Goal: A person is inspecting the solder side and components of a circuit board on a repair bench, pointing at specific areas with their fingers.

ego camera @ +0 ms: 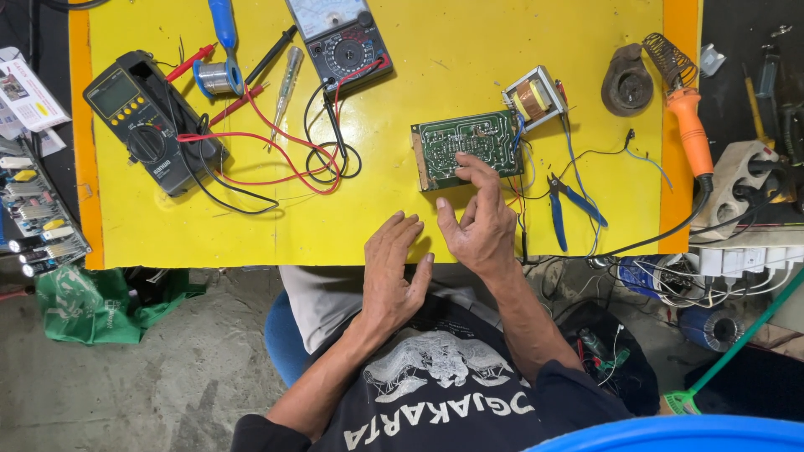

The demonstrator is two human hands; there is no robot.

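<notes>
my right hand (pixel 479 219) had fingertips resting on the green circuit board (pixel 465 147) mid yellow table (pixel 469 50), nothing pinched, left hand (pixel 394 272) hovered open, fingers loosely spread, blue pliers (pixel 569 205) just beside

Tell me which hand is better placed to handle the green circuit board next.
The right hand, likely: its fingertips already rest on the green circuit board, and the blue pliers lie beside it. The left hand hangs open near the yellow table's front edge, off the board.
</notes>
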